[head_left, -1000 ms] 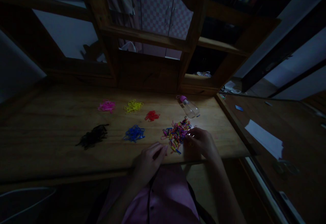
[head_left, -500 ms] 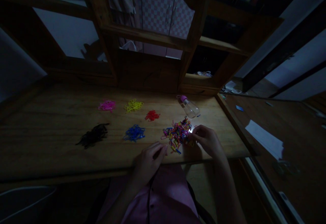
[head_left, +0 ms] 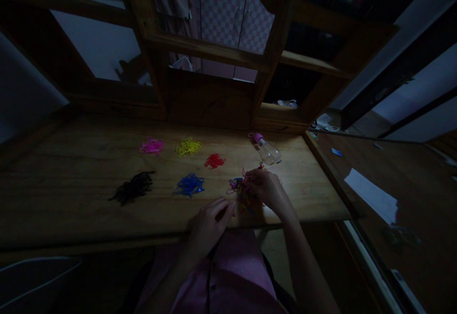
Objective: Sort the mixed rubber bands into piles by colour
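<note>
A mixed heap of multicoloured rubber bands (head_left: 235, 185) lies on the wooden desk, partly covered by my right hand (head_left: 266, 187). That hand's fingers are pinched together over the heap's middle; what is between the fingertips is too dark to make out. My left hand (head_left: 212, 218) rests at the desk's front edge, left of the heap, its fingers curled in and their contents hidden. Sorted by colour to the left are blue bands (head_left: 190, 185), red bands (head_left: 214, 161), yellow bands (head_left: 189, 146), pink bands (head_left: 152, 146) and black bands (head_left: 134, 187).
Behind the heap a clear bottle with a purple cap (head_left: 267, 151) lies on its side. Wooden shelving (head_left: 210, 99) rises at the desk's back. On a lower surface at right are white paper sheets (head_left: 371, 195) and a small blue card (head_left: 336, 152). The room is dim.
My right hand has moved left, from the heap's right side to over its middle, hiding much of it. The bright spot by its fingers no longer shows. My left hand has stayed put.
</note>
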Available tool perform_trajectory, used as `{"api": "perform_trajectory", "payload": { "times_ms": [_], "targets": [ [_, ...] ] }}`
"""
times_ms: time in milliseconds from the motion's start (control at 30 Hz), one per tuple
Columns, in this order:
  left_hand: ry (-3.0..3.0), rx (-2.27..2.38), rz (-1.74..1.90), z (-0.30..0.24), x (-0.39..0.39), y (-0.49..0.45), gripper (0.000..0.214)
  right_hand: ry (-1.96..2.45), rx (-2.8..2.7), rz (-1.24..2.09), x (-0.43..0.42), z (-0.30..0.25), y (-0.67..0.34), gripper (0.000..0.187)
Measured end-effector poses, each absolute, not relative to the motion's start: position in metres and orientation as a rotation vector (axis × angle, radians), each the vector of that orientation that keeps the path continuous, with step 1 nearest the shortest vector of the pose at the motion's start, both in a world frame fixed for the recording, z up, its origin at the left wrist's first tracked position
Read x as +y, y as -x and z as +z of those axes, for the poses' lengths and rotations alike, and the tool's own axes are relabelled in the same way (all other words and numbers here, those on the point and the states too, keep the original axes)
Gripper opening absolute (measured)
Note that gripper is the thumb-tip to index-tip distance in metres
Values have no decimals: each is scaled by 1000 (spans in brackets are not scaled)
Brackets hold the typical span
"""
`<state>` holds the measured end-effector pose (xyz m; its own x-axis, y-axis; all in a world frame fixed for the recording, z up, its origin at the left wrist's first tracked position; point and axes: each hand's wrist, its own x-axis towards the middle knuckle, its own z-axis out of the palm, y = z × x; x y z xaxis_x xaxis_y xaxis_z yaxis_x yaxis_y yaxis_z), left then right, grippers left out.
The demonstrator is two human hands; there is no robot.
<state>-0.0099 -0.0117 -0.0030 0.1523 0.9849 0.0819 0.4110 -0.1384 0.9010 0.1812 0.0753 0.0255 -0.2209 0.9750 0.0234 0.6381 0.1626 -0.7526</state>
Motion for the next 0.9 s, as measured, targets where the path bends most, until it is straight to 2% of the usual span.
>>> {"api": "perform_trajectory", "payload": {
  "times_ms": [167, 300, 400, 600, 900],
  "targets": [
    [-1665, 1352, 962, -3, -13, 10, 34, 1628, -2085, 634, 86, 22, -170, 10],
    [-1652, 1337, 965, -3, -13, 10, 33, 1601, -2055, 643, 85, 23, -172, 8],
    [-1648, 1335, 968, -4, -13, 10, 33, 1545, -1914, 819, 83, 24, -180, 7],
    [-1658, 1353, 939, -5, -11, 10, 34, 1302, -1468, 1368, 81, 30, -198, 23],
    [-1635, 1344, 973, -2, -11, 10, 35, 1213, -1241, 1473, 65, 36, -201, 26]
  ]
}}
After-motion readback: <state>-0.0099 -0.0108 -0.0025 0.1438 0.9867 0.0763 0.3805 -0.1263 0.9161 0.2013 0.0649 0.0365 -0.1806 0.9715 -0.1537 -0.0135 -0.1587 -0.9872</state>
